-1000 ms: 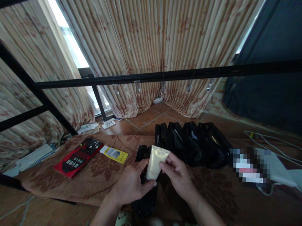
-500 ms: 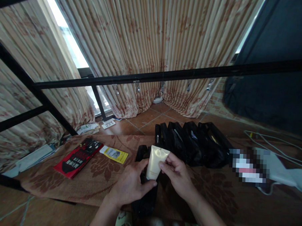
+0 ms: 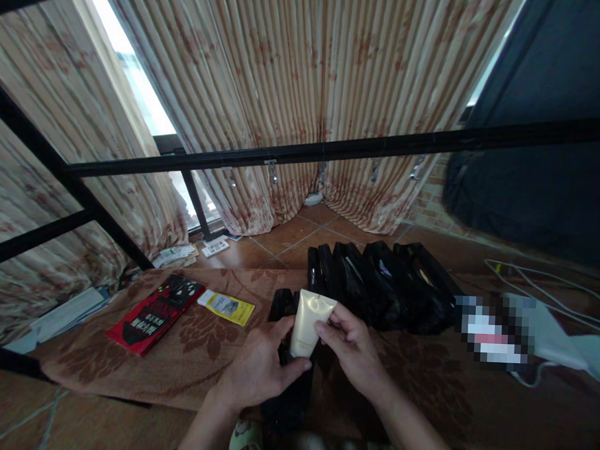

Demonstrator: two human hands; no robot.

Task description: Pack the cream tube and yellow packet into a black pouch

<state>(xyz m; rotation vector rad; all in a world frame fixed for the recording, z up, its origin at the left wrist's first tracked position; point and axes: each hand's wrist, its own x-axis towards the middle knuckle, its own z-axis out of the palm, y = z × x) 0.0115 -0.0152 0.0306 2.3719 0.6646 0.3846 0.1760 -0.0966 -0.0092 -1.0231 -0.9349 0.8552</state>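
Left hand (image 3: 261, 366) curled around its lower end and right hand (image 3: 353, 343) pinching its right edge between thumb and fingers, the person holds a pale gold tube (image 3: 312, 324) tilted, flat end up, above a black bag (image 3: 286, 405). On the brown patterned cloth (image 3: 215, 354), a yellow-and-white packet (image 3: 227, 307) lies near a red-and-black packet (image 3: 154, 315), while more black bags (image 3: 381, 285) stand in a row at right.

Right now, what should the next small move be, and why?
Probably ease the pale tube down toward the black bag: the right hand pinches the tube, the left hand is at its lower end, and the bag shows behind and below. I can't see whether it's open.
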